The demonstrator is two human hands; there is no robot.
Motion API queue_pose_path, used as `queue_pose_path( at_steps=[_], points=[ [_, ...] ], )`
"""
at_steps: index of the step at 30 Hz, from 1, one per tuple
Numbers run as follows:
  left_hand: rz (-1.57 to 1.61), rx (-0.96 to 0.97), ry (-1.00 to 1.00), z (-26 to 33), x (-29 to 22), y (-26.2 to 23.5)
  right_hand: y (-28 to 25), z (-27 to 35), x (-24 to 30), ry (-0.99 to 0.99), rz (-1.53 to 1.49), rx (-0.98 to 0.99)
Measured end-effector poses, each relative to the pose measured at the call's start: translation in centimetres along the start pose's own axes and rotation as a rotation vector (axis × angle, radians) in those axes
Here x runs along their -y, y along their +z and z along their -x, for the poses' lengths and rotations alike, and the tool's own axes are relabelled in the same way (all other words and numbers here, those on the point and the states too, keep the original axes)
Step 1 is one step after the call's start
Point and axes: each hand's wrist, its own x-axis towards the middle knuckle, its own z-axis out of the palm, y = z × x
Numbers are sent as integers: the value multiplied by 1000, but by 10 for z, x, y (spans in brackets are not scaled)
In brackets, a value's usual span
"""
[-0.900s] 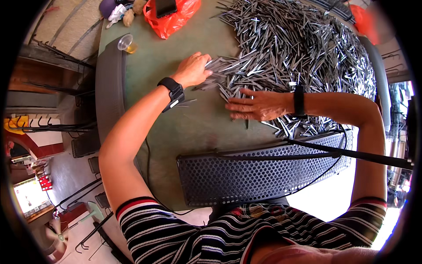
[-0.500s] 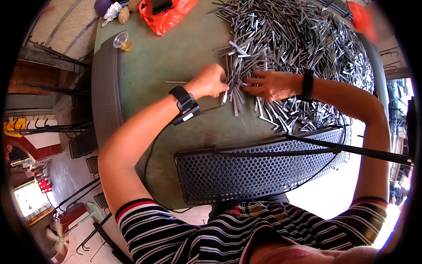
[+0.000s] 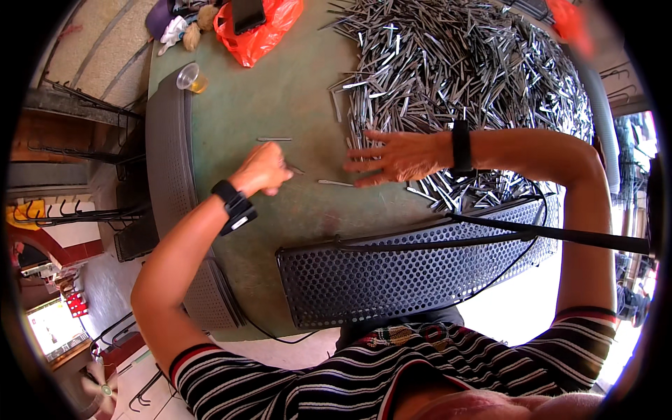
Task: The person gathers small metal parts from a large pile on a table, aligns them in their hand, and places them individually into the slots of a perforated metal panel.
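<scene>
A big heap of thin grey metal strips point(image 3: 462, 63) covers the far right of the green table point(image 3: 280, 105). My right hand point(image 3: 395, 157), wearing a black wrist band, lies flat with its fingers spread at the heap's near edge and holds nothing. My left hand point(image 3: 262, 170), with a black watch on its wrist, is closed in a fist over the bare green surface. A thin strip tip pokes out of it toward the right. Two loose strips lie apart from the heap, one point(image 3: 274, 138) beyond the fist and one point(image 3: 336, 183) between my hands.
A black perforated panel point(image 3: 420, 276) stands along the table's near edge, with a black rod point(image 3: 560, 234) crossing above it. A grey perforated panel point(image 3: 164, 175) lines the left edge. A plastic cup point(image 3: 190, 77) and a red bag point(image 3: 262, 31) with a dark phone sit at the far left.
Both hands have drawn back from the heap toward me. My left hand has closed into a fist and moved left, and my right hand has spread flat at the heap's edge.
</scene>
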Motion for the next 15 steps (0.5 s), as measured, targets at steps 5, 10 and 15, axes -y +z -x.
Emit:
queue_pose_path(
  at_steps=[5, 10, 15],
  points=[
    [-157, -351, 451, -65, -71, 29, -7, 25, 5, 87, 142, 100],
    [-394, -517, 312, -61, -117, -3, -34, 47, 20, 50, 9, 75],
    [-293, -554, 151, -99, -92, -16, -21, 38, 35, -43, -43, 56]
  ],
)
